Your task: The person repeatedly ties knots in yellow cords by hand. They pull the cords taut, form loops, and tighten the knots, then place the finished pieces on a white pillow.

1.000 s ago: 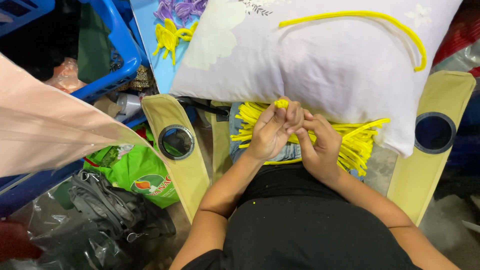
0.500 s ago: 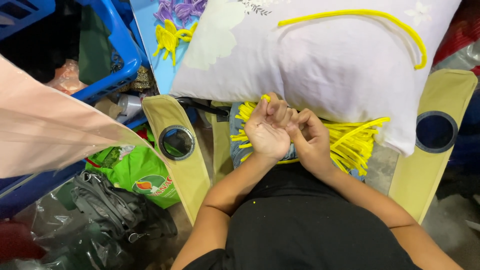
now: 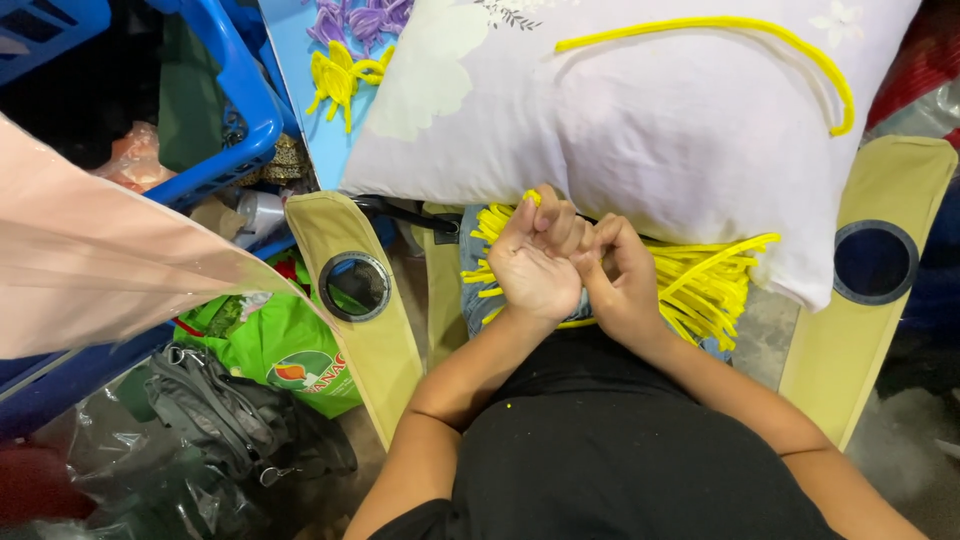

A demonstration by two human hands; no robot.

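Note:
My left hand and my right hand are pressed together in my lap, just below a white pillow. The left fingers pinch a yellow pipe cleaner piece whose tip sticks out above them. The right hand's fingers curl against the left hand, and what they grip is hidden. A pile of yellow pipe cleaners lies under and to the right of both hands. One long yellow pipe cleaner curves over the pillow's top.
Tan chair armrests with cup holes stand at the left and the right. A blue crate, a green bag, dark plastic bags and a pink cloth crowd the left side. Yellow and purple pipe-cleaner flowers lie on a blue board.
My hands have kept working close together; the yellow tip has moved from between the fingers toward the upper left of the left hand. Little else has shifted.

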